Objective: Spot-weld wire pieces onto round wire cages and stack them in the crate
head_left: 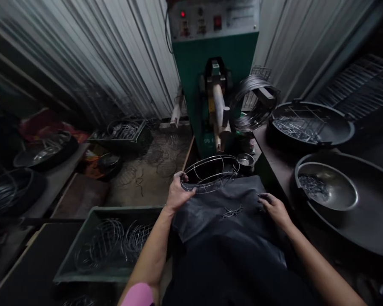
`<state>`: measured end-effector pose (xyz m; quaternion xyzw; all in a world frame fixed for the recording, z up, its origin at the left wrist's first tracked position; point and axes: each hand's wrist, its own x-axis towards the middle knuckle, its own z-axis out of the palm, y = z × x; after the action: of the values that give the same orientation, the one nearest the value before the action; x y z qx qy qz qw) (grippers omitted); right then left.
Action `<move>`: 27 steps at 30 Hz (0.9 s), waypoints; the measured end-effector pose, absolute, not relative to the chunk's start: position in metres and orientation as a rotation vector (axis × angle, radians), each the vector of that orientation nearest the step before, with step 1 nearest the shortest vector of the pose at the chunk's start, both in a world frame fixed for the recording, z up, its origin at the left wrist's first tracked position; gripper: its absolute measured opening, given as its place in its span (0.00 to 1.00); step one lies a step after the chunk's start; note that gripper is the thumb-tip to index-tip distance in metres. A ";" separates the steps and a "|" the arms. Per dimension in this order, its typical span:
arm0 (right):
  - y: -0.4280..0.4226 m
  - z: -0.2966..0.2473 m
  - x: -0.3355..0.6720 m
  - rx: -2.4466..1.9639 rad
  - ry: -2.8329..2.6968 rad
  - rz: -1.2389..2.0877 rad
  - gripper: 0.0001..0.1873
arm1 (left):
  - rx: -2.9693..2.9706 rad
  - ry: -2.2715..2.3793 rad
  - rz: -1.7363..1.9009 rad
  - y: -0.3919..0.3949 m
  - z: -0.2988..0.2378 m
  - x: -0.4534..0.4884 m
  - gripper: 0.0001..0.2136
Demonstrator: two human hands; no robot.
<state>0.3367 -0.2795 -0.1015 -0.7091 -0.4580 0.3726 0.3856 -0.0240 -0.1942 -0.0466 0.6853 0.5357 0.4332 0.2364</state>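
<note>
My left hand point(179, 192) is closed on the near left rim of a round wire basket point(210, 158). The basket is tilted above my lap, just below the electrode arms of a green spot welder point(219, 114). Over my lap lies a dark apron point(207, 216), and a small pile of short wire pieces point(232, 211) rests on it. My right hand point(272, 206) hovers at the apron's right edge, thumb and fingertips pinched together. Whatever is between those fingertips is too small and dark to make out.
A green crate point(95, 209) with several wire racks stands at my left. On the right are a large black pan point(370, 225) holding a steel bowl point(344, 187), and another pan point(341, 136) of wire pieces. A wire coil point(252, 102) hangs beside the welder.
</note>
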 end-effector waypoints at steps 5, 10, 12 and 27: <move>-0.290 -0.127 0.338 -1.926 -1.486 0.827 0.12 | 1.885 1.483 1.187 -0.189 -0.044 -0.019 0.30; -0.288 -0.132 0.340 -1.919 -1.517 0.842 0.13 | 2.047 1.446 1.180 -0.171 -0.053 -0.017 0.29; -0.286 -0.131 0.341 -1.920 -1.498 0.880 0.13 | 2.148 1.421 1.166 -0.158 -0.060 -0.017 0.27; -0.289 -0.123 0.339 -1.811 -0.927 1.330 0.20 | 1.726 1.484 1.321 -0.103 -0.096 -0.008 0.27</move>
<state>0.3393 -0.2891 -0.1228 -0.6986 -0.3574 0.5130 0.3479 -0.0082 -0.1033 -0.0957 0.6347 0.5456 0.4858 0.2520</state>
